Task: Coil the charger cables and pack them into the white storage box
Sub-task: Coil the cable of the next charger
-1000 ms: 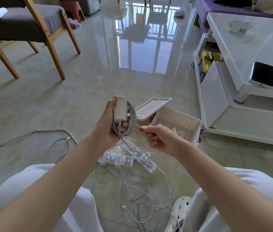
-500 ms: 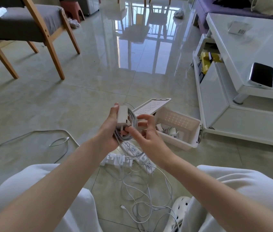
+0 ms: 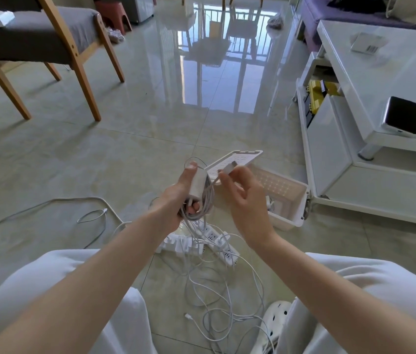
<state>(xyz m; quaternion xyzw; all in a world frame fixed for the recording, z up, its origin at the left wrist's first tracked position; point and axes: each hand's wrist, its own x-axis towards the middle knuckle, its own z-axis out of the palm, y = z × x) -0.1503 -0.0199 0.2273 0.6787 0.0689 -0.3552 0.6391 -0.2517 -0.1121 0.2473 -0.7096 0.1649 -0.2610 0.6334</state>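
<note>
Nearest, we log two knees in white trousers and a white perforated shoe (image 3: 278, 318) at lower right. Between the knees, loose cables (image 3: 217, 290) lie tangled on the tiled floor. Just beyond them are two white power strips (image 3: 218, 242), touching the tangle.

Above the strips, the left hand (image 3: 173, 200) grips a white adapter (image 3: 198, 181) together with a coil (image 3: 203, 204) of grey-white cable. The thumb lies along the adapter's top and the fingers curl round the loops. Strands hang from the coil to the floor.

Just right of it, the right hand (image 3: 246, 200) pinches the cable's plug (image 3: 230, 166) between thumb and forefinger, its other fingers loosely spread. A short run of cable joins plug and coil.

The box (image 3: 290, 215) stands open on the floor, just beyond the right hand. We see small white items inside, partly hidden by the hand. Its lid (image 3: 237, 159) is tilted at the far left rim.

To the left, a separate cable (image 3: 92, 215) lies well apart from the tangle.

Farther right stands a white table (image 3: 355, 72) bearing a dark phone (image 3: 403, 114). Far left is a wooden chair (image 3: 74, 47) with a grey seat.
</note>
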